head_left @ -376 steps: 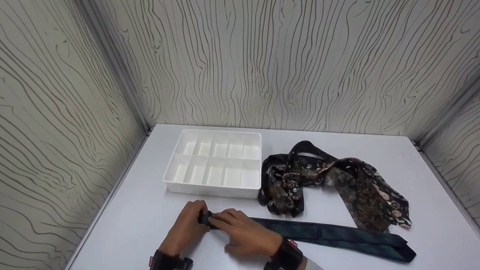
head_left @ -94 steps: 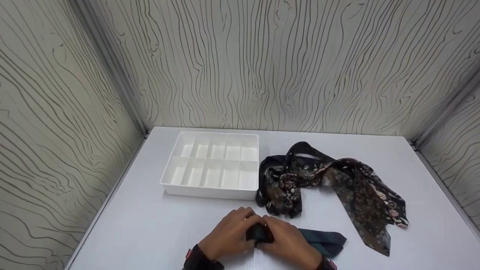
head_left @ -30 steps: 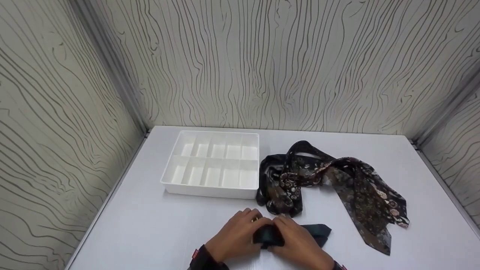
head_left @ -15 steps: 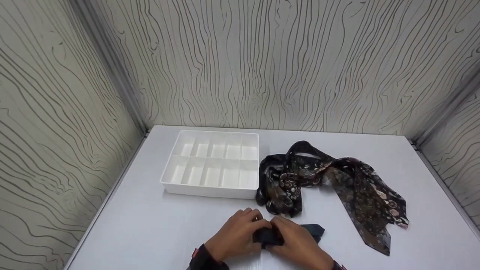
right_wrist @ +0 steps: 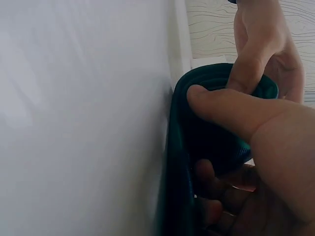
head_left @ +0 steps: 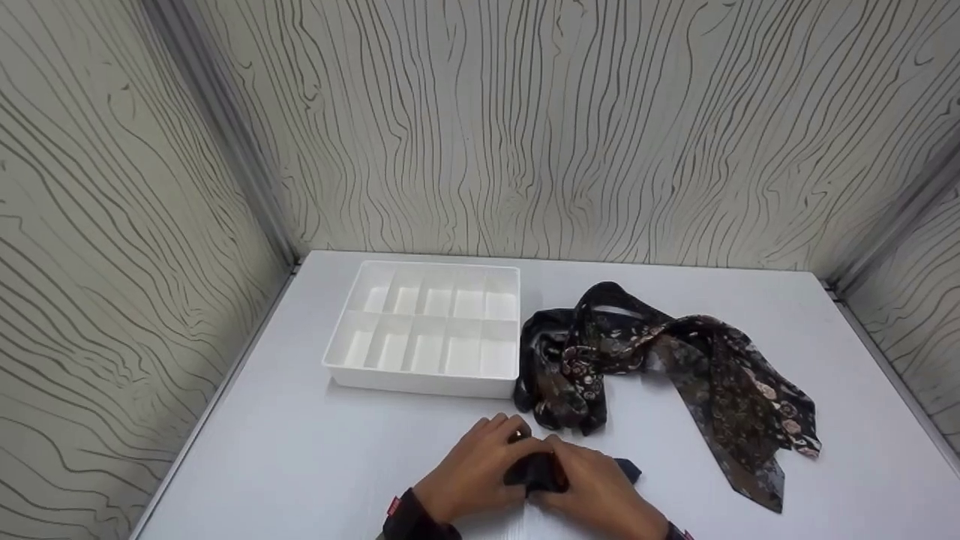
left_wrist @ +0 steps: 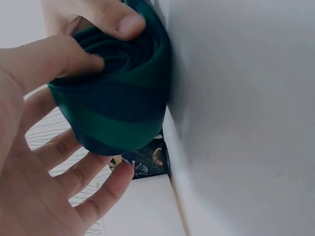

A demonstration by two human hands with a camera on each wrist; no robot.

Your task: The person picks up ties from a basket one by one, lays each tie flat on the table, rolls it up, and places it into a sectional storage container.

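Note:
A dark green and navy striped necktie (left_wrist: 113, 113) is wound into a thick roll near the table's front. My left hand (head_left: 484, 469) holds one side of the roll, thumb on its coiled edge and fingers along the far side. From the other side my right hand (head_left: 596, 487) grips it, its thumb pressing the coil in the right wrist view. A short pointed end of the necktie (head_left: 628, 470) sticks out past the right hand. Behind the hands lies a heap of dark floral neckties (head_left: 720, 375), looped and overlapping.
A white divided box (head_left: 427, 384) with several compartments stands left of the floral neckties, behind the hands. The white table (head_left: 285, 442) runs back to wood-grain patterned panels (head_left: 480, 135) at the rear and sides.
The green necktie, stretched out long at first, is now wound into a thick roll. Its loose tail has kept shortening over the last second. Both hands moved right from their first place.

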